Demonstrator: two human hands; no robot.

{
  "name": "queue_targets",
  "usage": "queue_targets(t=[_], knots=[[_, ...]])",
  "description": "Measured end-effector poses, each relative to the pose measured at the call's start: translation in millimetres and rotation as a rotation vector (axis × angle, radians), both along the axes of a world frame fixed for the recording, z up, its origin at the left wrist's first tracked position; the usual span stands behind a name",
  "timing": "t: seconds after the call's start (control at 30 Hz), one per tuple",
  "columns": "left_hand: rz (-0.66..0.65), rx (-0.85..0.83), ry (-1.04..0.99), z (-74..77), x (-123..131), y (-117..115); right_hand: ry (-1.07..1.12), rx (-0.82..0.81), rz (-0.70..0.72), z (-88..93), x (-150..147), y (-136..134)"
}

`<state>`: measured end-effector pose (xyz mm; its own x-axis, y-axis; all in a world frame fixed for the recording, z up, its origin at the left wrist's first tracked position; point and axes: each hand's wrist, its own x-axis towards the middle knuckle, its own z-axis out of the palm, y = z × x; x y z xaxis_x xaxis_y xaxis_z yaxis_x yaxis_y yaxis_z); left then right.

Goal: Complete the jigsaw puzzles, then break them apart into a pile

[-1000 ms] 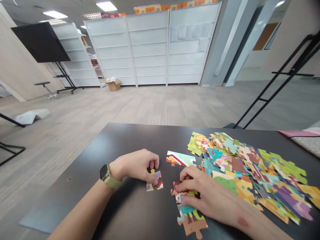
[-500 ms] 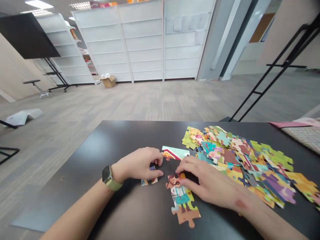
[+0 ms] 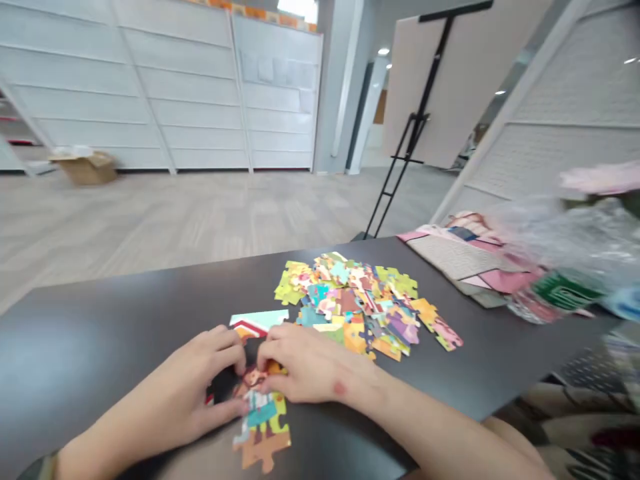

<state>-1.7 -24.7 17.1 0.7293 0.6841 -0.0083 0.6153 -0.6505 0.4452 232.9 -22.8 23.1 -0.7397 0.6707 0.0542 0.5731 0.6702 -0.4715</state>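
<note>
On the table (image 3: 100, 320), puzzle (image 3: 263, 427) between left hand (image 3: 165, 383), right hand (image 3: 315, 363), fingers (image 3: 280, 350) touching, grip unclear

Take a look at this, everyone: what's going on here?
A person is working at a dark table with both bare hands. The left hand and right hand close in from either side on a section of joined jigsaw pieces, their fingers at its upper end. A teal, white and red piece lies just beyond the hands, and a loose heap of colourful pieces lies further along. A pink and grey fabric item sits at the table's far right.
</note>
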Motion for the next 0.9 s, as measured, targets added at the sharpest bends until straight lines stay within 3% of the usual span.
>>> queue_targets(t=[0.13,0.23,0.33,0.47,0.7,0.9], knots=[[-0.023,0.082,-0.020,-24.0,-13,19,-0.049,0.284,-0.072,1.1,-1,2],[0.002,0.151,-0.080,-31.6,-21,29,-0.018,0.399,-0.238,1.5,10,2],[0.026,0.164,-0.106,-29.9,-23,34,-0.044,0.390,-0.460,-3.6,41,-2],[0.050,0.150,-0.125,-20.7,-15,31,-0.140,0.316,-0.606,-17.0,98,-11],[0.121,0.192,-0.219,1.6,16,3,-0.029,0.414,-0.667,-26.4,173,-12],[0.218,0.275,-0.100,0.4,87,-15,0.041,0.456,-0.804,-33.1,209,-15]])
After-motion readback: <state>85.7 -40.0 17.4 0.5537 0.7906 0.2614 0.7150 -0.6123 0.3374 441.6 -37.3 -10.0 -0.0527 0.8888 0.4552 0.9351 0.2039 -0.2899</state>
